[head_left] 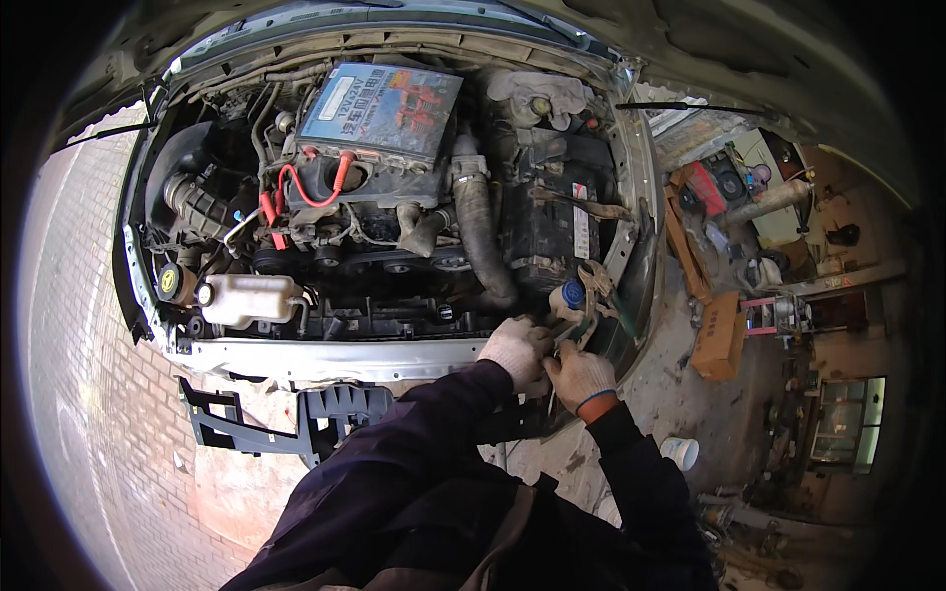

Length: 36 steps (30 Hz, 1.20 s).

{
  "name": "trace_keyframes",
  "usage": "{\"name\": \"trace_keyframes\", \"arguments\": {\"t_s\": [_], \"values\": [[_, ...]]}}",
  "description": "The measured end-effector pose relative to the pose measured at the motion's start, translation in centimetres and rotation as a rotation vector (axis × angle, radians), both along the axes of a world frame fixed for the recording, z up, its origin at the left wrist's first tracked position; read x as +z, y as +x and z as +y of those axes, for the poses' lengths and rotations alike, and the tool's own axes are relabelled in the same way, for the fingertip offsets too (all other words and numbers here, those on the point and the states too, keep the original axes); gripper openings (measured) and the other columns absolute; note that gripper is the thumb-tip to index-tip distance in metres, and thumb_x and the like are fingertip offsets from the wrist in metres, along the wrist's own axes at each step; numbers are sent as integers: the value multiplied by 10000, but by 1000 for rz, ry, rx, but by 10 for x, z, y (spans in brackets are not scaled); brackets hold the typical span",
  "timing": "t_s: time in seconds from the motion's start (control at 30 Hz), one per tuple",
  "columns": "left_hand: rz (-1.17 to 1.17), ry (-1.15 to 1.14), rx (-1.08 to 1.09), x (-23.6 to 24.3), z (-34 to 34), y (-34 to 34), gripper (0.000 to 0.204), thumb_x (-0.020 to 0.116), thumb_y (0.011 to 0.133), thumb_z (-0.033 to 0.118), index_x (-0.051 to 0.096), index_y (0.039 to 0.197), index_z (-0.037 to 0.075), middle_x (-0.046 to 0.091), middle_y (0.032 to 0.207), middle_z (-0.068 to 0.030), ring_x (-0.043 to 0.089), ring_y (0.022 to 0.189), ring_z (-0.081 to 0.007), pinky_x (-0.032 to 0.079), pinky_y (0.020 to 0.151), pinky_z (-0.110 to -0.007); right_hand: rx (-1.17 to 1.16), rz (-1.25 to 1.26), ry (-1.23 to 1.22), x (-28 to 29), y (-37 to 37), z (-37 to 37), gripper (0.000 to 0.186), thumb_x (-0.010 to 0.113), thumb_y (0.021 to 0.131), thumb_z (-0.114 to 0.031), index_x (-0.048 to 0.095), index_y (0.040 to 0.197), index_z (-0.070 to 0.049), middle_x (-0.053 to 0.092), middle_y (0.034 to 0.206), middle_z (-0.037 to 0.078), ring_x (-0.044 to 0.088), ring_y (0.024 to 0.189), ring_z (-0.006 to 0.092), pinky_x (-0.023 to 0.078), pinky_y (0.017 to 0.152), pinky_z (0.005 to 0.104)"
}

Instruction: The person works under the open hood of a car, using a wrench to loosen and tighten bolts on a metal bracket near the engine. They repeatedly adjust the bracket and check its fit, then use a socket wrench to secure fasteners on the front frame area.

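Note:
Both my hands wear whitish knit gloves and work close together at the near right corner of an open engine bay. My left hand (517, 352) is curled at the end of the silver front crossbar (296, 361). Just to its right, my right hand (581, 380) is closed with the thumb uppermost. What the fingers hold is hidden. Right beyond them stands a pale reservoir with a blue cap (573, 293). A worn metal tool, apparently pliers (597, 283), lies beside the cap, near something green.
A blue-topped battery booster box (379, 113) rests on the engine, with a red cable (307, 200) running from it. A white coolant tank (248, 298) sits at the near left. Black plastic trim (241, 419) lies below the crossbar. A cardboard box (719, 337) and white bucket (680, 452) stand right.

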<state>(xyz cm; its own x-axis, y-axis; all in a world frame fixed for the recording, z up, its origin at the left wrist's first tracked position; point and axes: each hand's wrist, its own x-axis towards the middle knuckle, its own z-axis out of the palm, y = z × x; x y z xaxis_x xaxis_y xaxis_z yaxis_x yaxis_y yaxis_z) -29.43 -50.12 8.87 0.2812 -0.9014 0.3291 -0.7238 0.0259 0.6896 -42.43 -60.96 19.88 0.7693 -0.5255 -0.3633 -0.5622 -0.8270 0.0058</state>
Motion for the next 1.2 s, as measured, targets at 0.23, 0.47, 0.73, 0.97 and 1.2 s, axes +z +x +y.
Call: {"name": "trace_keyframes", "arguments": {"t_s": [0.23, 0.47, 0.73, 0.97, 1.2], "values": [[-37, 58, 6, 3, -2, -2, 494, 884, 685, 405, 807, 1051, 82, 787, 1140, -106, 719, 1088, -370, 587, 937, -510, 685, -445, -310, 4, 5, -21, 484, 678, 1058, -343, 689, 1431, -36, 822, 1017, 225, 797, 904, 447, 634, 819, 569], [-9, 28, -3, 2, -1, 0, 390, 850, 771, 321, 801, 1064, 68, 795, 1181, -108, 719, 1129, -370, 594, 967, -496, -27, -39, -16, -4, -3, 4, 408, 677, 1073, -417, 665, 1252, -50, 814, 1018, 256, 801, 946, 450, 625, 818, 593], [-56, 31, 15, -3, -4, -5, 489, 849, 711, 396, 812, 1064, 59, 784, 1153, -130, 709, 1107, -364, 577, 960, -485, 547, -336, -247, 5, 2, -19, 492, 719, 1034, -304, 676, 1438, -25, 802, 915, 231, 791, 851, 438, 626, 749, 570], [-52, 63, 11, -6, -6, -3, 419, 829, 813, 331, 808, 1151, 84, 796, 1187, -101, 716, 1158, -371, 603, 953, -501, 116, -44, -84, -9, -6, 1, 427, 727, 1033, -311, 678, 1359, -41, 795, 885, 224, 787, 814, 449, 628, 735, 557], [-86, 93, -7, -2, -6, -4, 428, 849, 804, 345, 821, 1147, 91, 799, 1198, -94, 719, 1152, -356, 603, 950, -492, 439, -268, -222, 4, 6, -15, 352, 692, 1046, -310, 717, 1291, -59, 830, 990, 203, 812, 916, 414, 630, 844, 561]]}}
